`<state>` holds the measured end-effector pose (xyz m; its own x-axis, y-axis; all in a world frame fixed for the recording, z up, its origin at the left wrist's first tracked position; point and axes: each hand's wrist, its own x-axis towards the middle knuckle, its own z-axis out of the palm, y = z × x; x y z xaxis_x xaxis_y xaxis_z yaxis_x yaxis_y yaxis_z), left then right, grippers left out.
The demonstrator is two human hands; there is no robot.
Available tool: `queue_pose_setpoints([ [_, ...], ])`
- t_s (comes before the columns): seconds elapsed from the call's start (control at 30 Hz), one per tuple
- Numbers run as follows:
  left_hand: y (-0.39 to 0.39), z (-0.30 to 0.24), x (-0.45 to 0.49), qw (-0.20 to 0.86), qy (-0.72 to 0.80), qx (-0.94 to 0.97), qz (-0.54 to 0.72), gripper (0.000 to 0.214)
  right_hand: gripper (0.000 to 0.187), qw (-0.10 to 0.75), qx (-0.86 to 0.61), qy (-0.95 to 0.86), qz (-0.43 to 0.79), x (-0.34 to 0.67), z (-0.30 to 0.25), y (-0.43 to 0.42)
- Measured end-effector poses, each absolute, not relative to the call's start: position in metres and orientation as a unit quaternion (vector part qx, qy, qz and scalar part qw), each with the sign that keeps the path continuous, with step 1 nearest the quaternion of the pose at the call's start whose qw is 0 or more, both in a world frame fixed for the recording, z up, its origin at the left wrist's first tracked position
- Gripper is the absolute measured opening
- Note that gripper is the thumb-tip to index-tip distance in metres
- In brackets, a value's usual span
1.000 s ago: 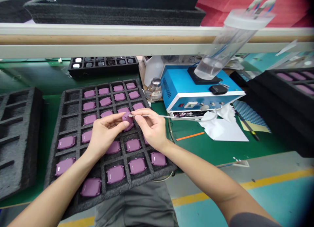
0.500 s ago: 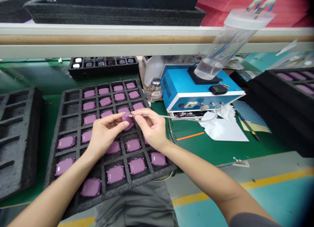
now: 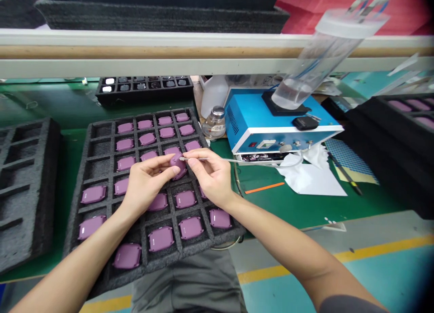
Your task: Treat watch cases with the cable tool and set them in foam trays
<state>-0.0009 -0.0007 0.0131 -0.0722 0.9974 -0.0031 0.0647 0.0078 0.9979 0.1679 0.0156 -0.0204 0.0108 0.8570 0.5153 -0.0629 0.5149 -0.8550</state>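
My left hand (image 3: 146, 183) is closed on a small purple casing (image 3: 178, 164), held just above a dark foam tray (image 3: 90, 168). My right hand (image 3: 210, 176) pinches a thin metal nozzle (image 3: 203, 159) whose tip touches the casing's top edge. A clear tube (image 3: 271, 164) runs from the nozzle to the right, toward a blue machine (image 3: 274, 123). Several more purple casings (image 3: 191, 227) lie in the tray's compartments.
An empty foam tray (image 3: 23, 186) sits at the left, a black tray of dark parts (image 3: 142, 89) behind. A glass bottle (image 3: 214, 123), white paper (image 3: 315, 179), an orange stick (image 3: 263, 188) and stacked black trays (image 3: 393, 141) lie to the right. A clear cylinder (image 3: 315, 60) stands on the machine.
Nothing but a slight shift of the camera; both hands keep their hold on the casing and the nozzle.
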Motion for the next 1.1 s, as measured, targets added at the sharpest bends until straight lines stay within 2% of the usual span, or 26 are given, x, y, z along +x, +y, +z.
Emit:
queue_pose_setpoints([
  [0.5,-0.0026,0.0138,-0.0002,0.472,0.53,0.499,0.498,0.043,0.012,0.629,-0.343,-0.603,0.35,0.1676,-0.0214,0.0139],
  [1.1,0.0006,0.0115,-0.0038,0.453,0.533,0.515,0.496,0.046,0.015,0.627,-0.336,-0.601,0.364,0.1665,-0.0195,0.018],
])
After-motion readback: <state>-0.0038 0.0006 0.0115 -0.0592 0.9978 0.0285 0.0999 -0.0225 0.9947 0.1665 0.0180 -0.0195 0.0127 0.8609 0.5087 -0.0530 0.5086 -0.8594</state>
